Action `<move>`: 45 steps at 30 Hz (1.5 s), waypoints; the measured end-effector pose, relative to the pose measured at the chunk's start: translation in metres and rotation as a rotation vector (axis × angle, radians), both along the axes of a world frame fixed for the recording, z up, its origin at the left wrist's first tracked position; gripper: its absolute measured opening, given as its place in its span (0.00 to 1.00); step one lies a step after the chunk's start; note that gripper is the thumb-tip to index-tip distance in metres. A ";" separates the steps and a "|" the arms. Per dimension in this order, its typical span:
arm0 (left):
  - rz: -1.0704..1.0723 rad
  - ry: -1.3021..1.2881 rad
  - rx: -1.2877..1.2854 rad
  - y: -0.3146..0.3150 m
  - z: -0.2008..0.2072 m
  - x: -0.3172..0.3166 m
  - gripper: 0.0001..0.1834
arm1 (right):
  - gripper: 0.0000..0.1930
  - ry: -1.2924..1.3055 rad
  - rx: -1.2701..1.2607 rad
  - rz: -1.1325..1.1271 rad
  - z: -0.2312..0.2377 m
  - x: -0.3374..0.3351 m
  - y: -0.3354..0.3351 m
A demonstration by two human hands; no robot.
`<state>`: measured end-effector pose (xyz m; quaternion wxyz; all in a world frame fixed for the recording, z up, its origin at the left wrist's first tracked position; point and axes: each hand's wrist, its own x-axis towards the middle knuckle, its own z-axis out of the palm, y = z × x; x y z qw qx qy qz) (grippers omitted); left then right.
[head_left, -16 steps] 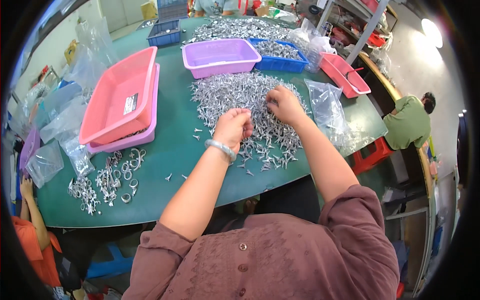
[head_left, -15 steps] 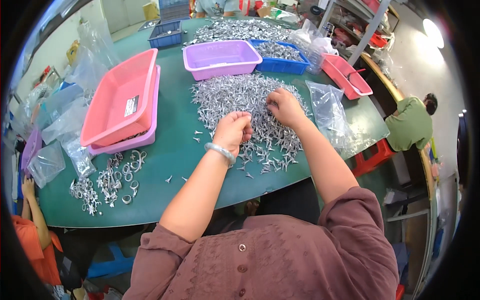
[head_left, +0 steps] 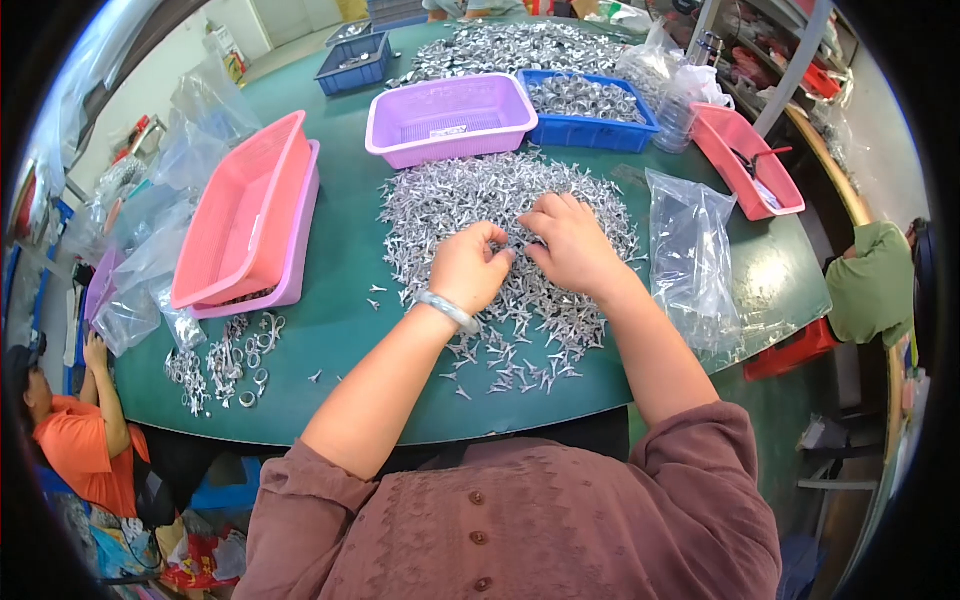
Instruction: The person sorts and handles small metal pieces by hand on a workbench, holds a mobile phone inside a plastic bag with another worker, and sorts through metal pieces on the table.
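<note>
A wide pile of small silvery pronged metal pieces [head_left: 430, 215] lies on the green table in front of me. My left hand [head_left: 468, 268], with a pale bangle [head_left: 448, 311] on its wrist, is over the pile's middle. Its fingers are curled in and its thumb points to the right. Just right of it, my right hand [head_left: 572, 245] is bent down onto the pieces, thumb and fingers drawn together. The two hands are close, fingertips facing each other. Whatever lies between the fingers of either hand is too small or hidden to make out.
Behind the pile stand a purple basket [head_left: 450, 152] and a blue tray [head_left: 590, 137] of metal parts. Stacked pink and purple baskets [head_left: 290, 215] are left, near silvery rings [head_left: 262, 345]. A clear plastic bag [head_left: 690, 255] and a pink basket [head_left: 748, 165] lie right. A person in orange [head_left: 75, 445] sits left.
My view has shifted. The right hand has come down and closer to the left hand. My left thumb now points toward the right hand, over the pile.
</note>
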<state>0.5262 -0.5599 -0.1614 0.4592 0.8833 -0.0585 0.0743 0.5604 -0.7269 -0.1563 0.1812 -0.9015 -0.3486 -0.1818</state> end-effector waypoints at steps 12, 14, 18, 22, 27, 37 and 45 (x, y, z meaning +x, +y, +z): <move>-0.001 -0.182 0.358 -0.017 -0.002 0.006 0.11 | 0.10 -0.033 0.269 0.024 -0.019 0.000 -0.007; -0.004 -0.212 0.342 -0.016 -0.003 0.006 0.10 | 0.11 -0.065 0.308 0.006 -0.018 -0.001 -0.007; -0.008 -0.205 0.340 -0.016 -0.002 0.004 0.10 | 0.11 -0.060 0.295 -0.031 -0.016 -0.004 -0.009; -0.009 -0.182 0.325 -0.019 0.003 0.003 0.09 | 0.09 -0.049 0.269 -0.030 -0.016 -0.004 -0.011; -0.067 -0.286 0.349 -0.019 0.000 0.009 0.07 | 0.08 -0.038 0.304 -0.025 -0.017 -0.003 -0.010; 0.019 -0.071 -0.076 -0.008 -0.004 0.007 0.02 | 0.10 -0.012 0.416 -0.004 -0.013 -0.003 -0.008; -0.114 0.199 -0.672 -0.002 -0.004 -0.003 0.04 | 0.08 0.053 0.572 0.193 -0.009 -0.011 -0.003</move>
